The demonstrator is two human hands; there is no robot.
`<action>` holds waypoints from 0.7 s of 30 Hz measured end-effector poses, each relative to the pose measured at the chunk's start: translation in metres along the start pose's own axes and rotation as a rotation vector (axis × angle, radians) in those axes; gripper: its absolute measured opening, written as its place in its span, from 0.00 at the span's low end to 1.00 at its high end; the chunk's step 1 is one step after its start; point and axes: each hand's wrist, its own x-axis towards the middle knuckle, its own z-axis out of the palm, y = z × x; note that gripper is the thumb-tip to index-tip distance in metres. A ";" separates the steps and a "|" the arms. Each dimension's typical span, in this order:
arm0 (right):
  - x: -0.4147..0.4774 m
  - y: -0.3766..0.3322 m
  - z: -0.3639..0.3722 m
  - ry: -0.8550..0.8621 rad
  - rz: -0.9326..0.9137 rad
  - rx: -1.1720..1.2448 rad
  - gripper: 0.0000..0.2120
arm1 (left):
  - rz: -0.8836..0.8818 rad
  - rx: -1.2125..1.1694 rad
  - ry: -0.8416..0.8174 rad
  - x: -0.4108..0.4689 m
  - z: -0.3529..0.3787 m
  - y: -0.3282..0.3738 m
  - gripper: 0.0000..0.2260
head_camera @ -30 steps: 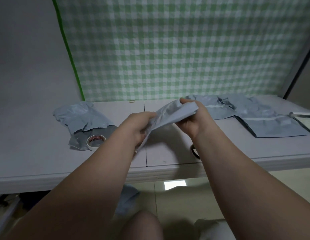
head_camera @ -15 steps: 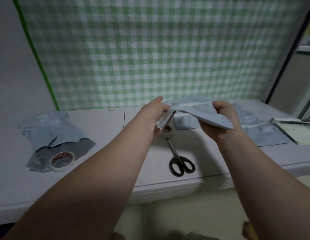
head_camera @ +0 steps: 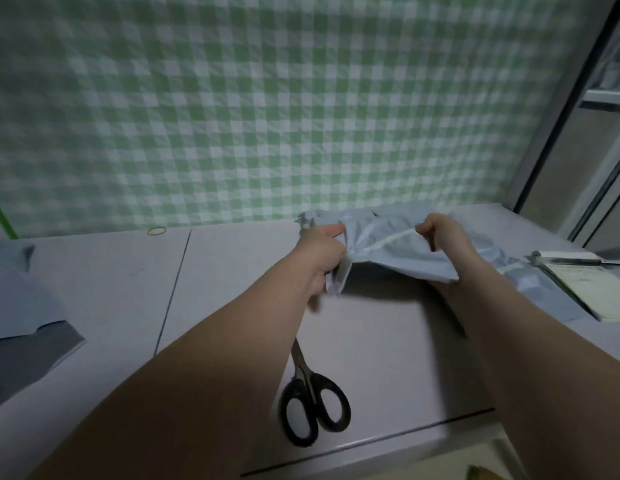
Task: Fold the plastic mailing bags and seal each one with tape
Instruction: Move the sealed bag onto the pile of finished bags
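Closest to us, black-handled scissors (head_camera: 313, 407) lie on the pale surface (head_camera: 388, 341) just inside its near edge. Their blades point away and are partly hidden under our left forearm.

Further in, we hold one grey-blue mailing bag (head_camera: 395, 252) above the surface between both hands. Our left grip (head_camera: 320, 258) is curled tight and pinches the bag's bunched left end, thumb on top. Our right grip (head_camera: 447, 237) is curled round the bag's right end. A pale strip runs across the plastic between the two hands. The bag sags in the middle and casts a shadow on the surface below.

At the left edge lies a heap of other bags (head_camera: 21, 296), well apart from ours. To the right a notebook (head_camera: 592, 289) rests on the surface, beside more grey-blue bags (head_camera: 519, 275) spread behind our right wrist. A rubber band (head_camera: 156, 231) lies at the far edge, by the green checked cloth (head_camera: 301, 116) hanging behind.
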 end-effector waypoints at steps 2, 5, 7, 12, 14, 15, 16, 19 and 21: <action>0.015 0.001 -0.005 -0.001 -0.071 -0.332 0.22 | -0.020 0.113 -0.033 0.007 0.002 -0.009 0.28; 0.021 0.006 -0.004 0.022 -0.165 -0.543 0.15 | -0.012 0.277 0.000 0.007 0.002 -0.014 0.28; 0.021 0.005 -0.004 0.072 -0.262 -0.718 0.09 | -0.001 0.359 -0.004 0.009 0.003 -0.015 0.28; 0.013 -0.002 0.000 0.210 -0.342 -1.462 0.09 | -0.023 0.668 0.075 -0.001 0.007 0.000 0.06; 0.008 0.002 0.006 0.263 -0.330 -1.553 0.10 | -0.004 0.883 0.177 -0.004 0.009 0.005 0.10; 0.005 0.004 0.011 0.283 -0.364 -1.565 0.12 | 0.008 0.956 0.239 -0.007 0.010 0.005 0.16; 0.005 0.008 0.017 0.290 -0.437 -1.551 0.13 | 0.051 1.003 0.291 -0.010 0.010 0.003 0.18; 0.009 0.028 0.038 0.154 -0.642 -1.434 0.17 | 0.183 1.184 0.192 -0.009 0.012 -0.010 0.26; 0.011 0.045 0.045 0.020 -0.607 -1.466 0.22 | 0.144 1.281 0.070 -0.004 0.015 -0.021 0.31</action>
